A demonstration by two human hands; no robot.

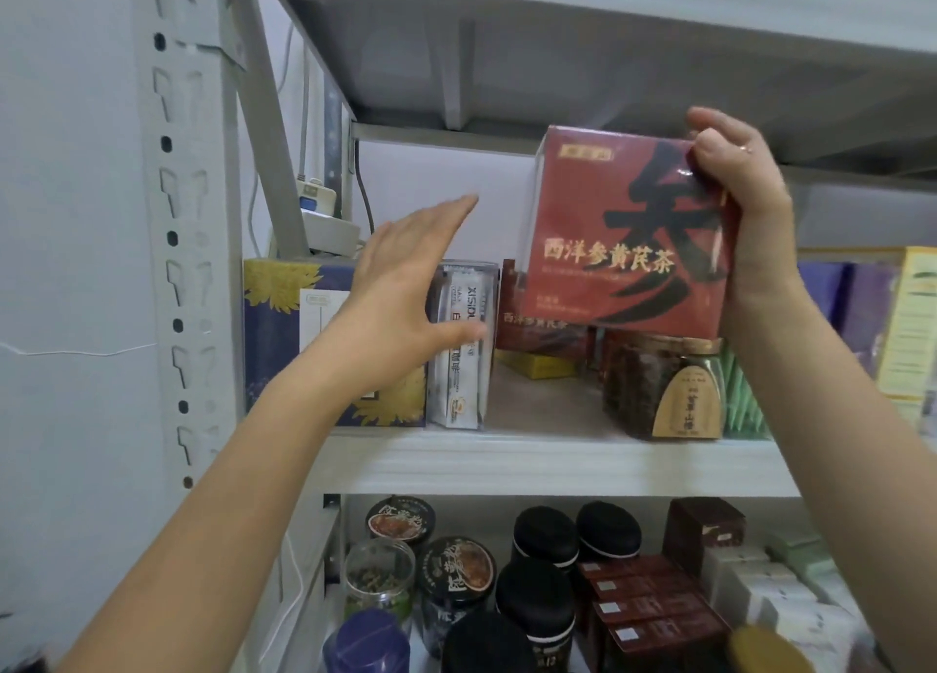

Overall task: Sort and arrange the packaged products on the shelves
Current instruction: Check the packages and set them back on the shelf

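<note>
- Aloft, your right hand [735, 206] grips the red tea box [623, 236] by its right edge.
- Your left hand [405, 292], fingers straight, thumb spread, hovers before the navy box [284, 348].

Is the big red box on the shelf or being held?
Held. The right hand grips the red box by its side, above the brown jar; whether they touch, cannot tell.

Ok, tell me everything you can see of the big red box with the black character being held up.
The red rectangular box looks like cardboard under glossy clear wrap, with a large black brush character, gold Chinese lettering and a small gold top label. It is held in the air, slightly tilted, before the white metal shelf, above a dark gold-labelled jar. The right hand grips its right edge.
</note>
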